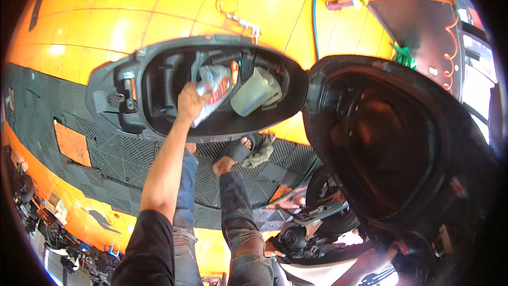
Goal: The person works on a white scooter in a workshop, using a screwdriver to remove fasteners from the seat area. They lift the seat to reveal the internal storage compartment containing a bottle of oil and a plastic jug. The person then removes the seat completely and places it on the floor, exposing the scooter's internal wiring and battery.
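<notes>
My left hand (191, 100) is closed on a clear plastic bag (214, 80) with red print. I hold it inside a black scooter under-seat storage box (161, 77). A translucent plastic jug (255, 92) lies tilted in the box, to the right of the bag. Behind the bag shows a small orange item (234, 71). A large black scooter seat (381, 132) joins the box's right end and stands raised, its hollow underside facing me. What looks like my right hand (383, 257) is a blur near the seat's lower edge; its fingers cannot be made out.
My feet, one in a dark sandal (238, 150), stand close to the box on black ribbed mats (127, 153). A grey rag (260, 153) lies beside the sandal. Beyond the box, an air gun (243, 23) and a blue hose (315, 16) lie on orange tiles. Motorcycle parts (312, 228) sit below the seat.
</notes>
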The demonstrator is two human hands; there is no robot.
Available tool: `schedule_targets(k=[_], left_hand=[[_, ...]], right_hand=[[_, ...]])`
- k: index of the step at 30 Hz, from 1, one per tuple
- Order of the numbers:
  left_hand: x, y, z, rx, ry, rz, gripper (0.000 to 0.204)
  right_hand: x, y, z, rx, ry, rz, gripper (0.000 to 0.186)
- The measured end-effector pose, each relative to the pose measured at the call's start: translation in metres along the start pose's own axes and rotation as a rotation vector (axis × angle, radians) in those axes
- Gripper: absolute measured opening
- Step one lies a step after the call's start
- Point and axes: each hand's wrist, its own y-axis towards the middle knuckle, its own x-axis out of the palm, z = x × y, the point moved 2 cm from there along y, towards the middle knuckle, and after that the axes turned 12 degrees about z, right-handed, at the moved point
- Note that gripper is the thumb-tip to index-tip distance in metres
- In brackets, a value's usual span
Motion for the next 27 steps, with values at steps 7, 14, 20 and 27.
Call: schedule_targets(k=[7,14,20,27], left_hand=[[-0.166,-0.123,0.036,-0.207,-0.394,0.033,0.048],[-0.234,-0.238,-0.057,-0.812,-0.800,0.248,0.054],[-0.249,-0.285,-0.101,-1.108,-0.852,0.503,0.061],[-0.347,-0.329,-0.137,-0.901,-0.800,0.411,0.075]], right_hand=[[0.114,-0.083,-0.120,0.001,0.125,-0.139,0.040],[0.129,-0.127,-0.157,0.438,-0.065,-0.099,0.045],[0.149,-0.219,-0.152,-0.439,0.045,-0.129,0.069],[0.202,-0.393,-0.240,-0.869,0.173,-0.647,0.094]])
